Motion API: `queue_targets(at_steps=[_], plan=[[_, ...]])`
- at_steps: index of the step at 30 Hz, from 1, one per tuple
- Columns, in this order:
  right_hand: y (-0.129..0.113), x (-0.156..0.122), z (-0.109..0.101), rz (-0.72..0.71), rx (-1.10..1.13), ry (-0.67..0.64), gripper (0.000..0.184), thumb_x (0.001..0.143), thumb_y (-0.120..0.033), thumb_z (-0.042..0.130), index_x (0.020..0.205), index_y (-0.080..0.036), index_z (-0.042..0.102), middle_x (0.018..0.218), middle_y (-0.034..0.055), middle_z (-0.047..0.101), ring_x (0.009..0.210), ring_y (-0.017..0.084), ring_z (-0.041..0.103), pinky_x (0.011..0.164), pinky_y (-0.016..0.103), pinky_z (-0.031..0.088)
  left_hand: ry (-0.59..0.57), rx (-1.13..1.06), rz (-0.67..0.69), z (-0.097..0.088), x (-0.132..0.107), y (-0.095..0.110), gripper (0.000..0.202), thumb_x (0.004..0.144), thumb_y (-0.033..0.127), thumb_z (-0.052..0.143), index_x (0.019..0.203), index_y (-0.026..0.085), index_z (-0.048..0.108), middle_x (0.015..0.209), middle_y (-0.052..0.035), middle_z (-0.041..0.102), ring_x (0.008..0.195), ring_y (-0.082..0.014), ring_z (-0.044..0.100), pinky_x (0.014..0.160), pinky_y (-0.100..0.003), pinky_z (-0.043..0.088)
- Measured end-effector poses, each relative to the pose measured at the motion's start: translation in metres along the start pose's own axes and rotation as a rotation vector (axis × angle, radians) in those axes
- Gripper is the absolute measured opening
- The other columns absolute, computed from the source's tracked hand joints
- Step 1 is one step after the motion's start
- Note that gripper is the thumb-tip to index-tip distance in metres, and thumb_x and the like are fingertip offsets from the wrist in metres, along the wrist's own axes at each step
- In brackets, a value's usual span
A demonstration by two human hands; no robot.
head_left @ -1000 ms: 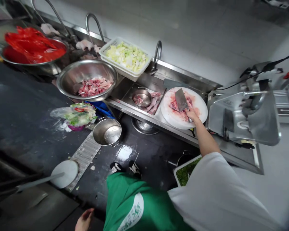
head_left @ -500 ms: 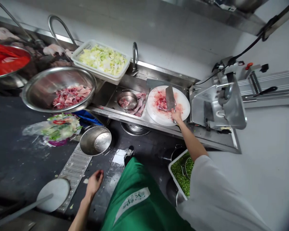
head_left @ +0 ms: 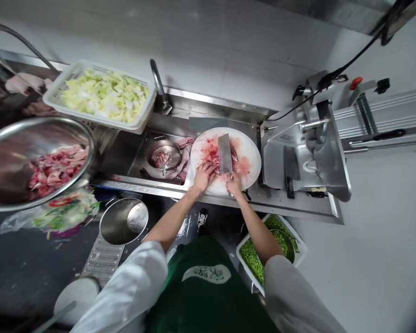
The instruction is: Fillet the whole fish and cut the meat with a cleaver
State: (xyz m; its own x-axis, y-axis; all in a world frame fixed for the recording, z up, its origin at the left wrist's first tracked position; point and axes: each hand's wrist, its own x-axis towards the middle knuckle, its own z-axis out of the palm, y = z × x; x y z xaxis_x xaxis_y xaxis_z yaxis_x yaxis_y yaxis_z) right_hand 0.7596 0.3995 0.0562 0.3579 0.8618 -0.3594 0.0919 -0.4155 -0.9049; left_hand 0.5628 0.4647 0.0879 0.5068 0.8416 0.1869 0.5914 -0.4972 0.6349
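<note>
From my remote seat I see raw red meat [head_left: 213,155], wet and cut up, near the middle of the round white cutting board [head_left: 251,162], blood smeared around it. The cleaver [head_left: 225,153], a broad grey blade, lies across it. My right hand [head_left: 233,184] has its fingers wrapped around the handle; my left hand [head_left: 204,175] rests by the meat's near side, fingers bent, and I can't tell whether they pinch any.

Bare board shows right of the blade, as far as the rim. Beyond, the metal slicer [head_left: 339,171] stands just beside; on the left, the rim meets the sink [head_left: 135,162].

My green apron [head_left: 211,305] carries a white patch [head_left: 208,274] with characters too small to read.
</note>
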Motion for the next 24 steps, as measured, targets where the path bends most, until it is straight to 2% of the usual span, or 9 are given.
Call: queue_targets(at_steps=[2,4,10,12,14,17,20,22,24], plan=[[-0.001,0.000,-0.002,0.048,0.096,0.008,0.049,0.091,-0.073,0.065,0.099,-0.027,0.053,0.048,-0.0133,0.045,0.032,0.010,0.041,0.032,0.020,0.032,-0.136,0.109,-0.030,0.015,0.023,-0.001,0.037,0.100,0.025,0.060,0.134,0.025,0.075,0.146,-0.0139,0.065,0.145,-0.0384,0.043,0.115,-0.061,0.038],[-0.004,0.001,-0.006,0.098,0.235,0.018,0.053,0.088,-0.076,0.066,0.100,-0.028,0.050,0.049,-0.0145,0.045,0.032,0.010,0.040,0.032,0.019,0.032,-0.210,0.183,-0.042,0.020,0.028,-0.006,0.037,0.102,0.027,0.058,0.135,0.028,0.075,0.144,-0.0140,0.067,0.147,-0.0399,0.041,0.116,-0.064,0.034],[-0.015,0.006,-0.033,0.149,0.503,0.270,0.052,0.091,-0.073,0.064,0.097,-0.031,0.035,0.049,-0.0173,0.044,0.032,0.009,0.040,0.033,0.018,0.033,-0.210,0.262,-0.080,0.011,0.009,-0.022,0.039,0.106,0.031,0.054,0.141,0.030,0.072,0.142,-0.0147,0.067,0.149,-0.0410,0.039,0.118,-0.067,0.030],[-0.016,0.004,-0.045,0.148,0.482,0.299,0.053,0.090,-0.073,0.066,0.095,-0.030,0.035,0.049,-0.0172,0.044,0.032,0.009,0.040,0.033,0.017,0.032,-0.211,0.243,-0.072,0.009,0.012,-0.023,0.036,0.107,0.031,0.054,0.136,0.026,0.073,0.136,-0.0158,0.069,0.145,-0.0395,0.046,0.119,-0.065,0.031],[-0.014,0.000,-0.056,0.138,0.433,0.298,0.055,0.087,-0.074,0.068,0.094,-0.030,0.036,0.049,-0.0165,0.044,0.031,0.008,0.040,0.032,0.018,0.032,-0.183,0.172,-0.099,0.011,0.024,-0.021,0.035,0.107,0.032,0.051,0.133,0.021,0.073,0.129,-0.0169,0.069,0.132,-0.0356,0.058,0.116,-0.058,0.039],[-0.008,-0.012,-0.067,0.114,0.350,0.286,0.057,0.084,-0.077,0.067,0.092,-0.029,0.037,0.050,-0.0150,0.045,0.032,0.009,0.042,0.032,0.020,0.035,-0.094,0.071,-0.206,0.022,0.051,-0.013,0.045,0.107,0.036,0.051,0.146,0.016,0.063,0.137,-0.0218,0.063,0.122,-0.0348,0.065,0.108,-0.051,0.050],[-0.001,-0.027,-0.079,0.106,0.233,0.323,0.058,0.084,-0.082,0.060,0.091,-0.029,0.039,0.049,-0.0145,0.043,0.032,0.010,0.041,0.033,0.022,0.036,-0.138,0.138,-0.129,0.035,0.078,-0.005,0.065,0.100,0.045,0.065,0.160,0.023,0.052,0.159,-0.0248,0.049,0.145,-0.0459,0.050,0.117,-0.065,0.041],[0.005,-0.038,-0.092,0.118,0.124,0.338,0.057,0.084,-0.084,0.057,0.091,-0.029,0.041,0.047,-0.0140,0.042,0.032,0.012,0.042,0.033,0.023,0.035,-0.185,0.199,-0.053,0.038,0.092,-0.003,0.064,0.100,0.041,0.064,0.161,0.027,0.051,0.164,-0.0232,0.046,0.153,-0.0490,0.039,0.121,-0.074,0.030],[0.013,-0.048,-0.107,0.138,0.009,0.318,0.056,0.084,-0.083,0.057,0.087,-0.030,0.042,0.045,-0.0120,0.043,0.032,0.014,0.043,0.033,0.025,0.034,-0.140,0.236,-0.067,0.039,0.104,-0.003,0.060,0.102,0.032,0.058,0.161,0.025,0.051,0.164,-0.0241,0.047,0.155,-0.0493,0.035,0.121,-0.078,0.026]])
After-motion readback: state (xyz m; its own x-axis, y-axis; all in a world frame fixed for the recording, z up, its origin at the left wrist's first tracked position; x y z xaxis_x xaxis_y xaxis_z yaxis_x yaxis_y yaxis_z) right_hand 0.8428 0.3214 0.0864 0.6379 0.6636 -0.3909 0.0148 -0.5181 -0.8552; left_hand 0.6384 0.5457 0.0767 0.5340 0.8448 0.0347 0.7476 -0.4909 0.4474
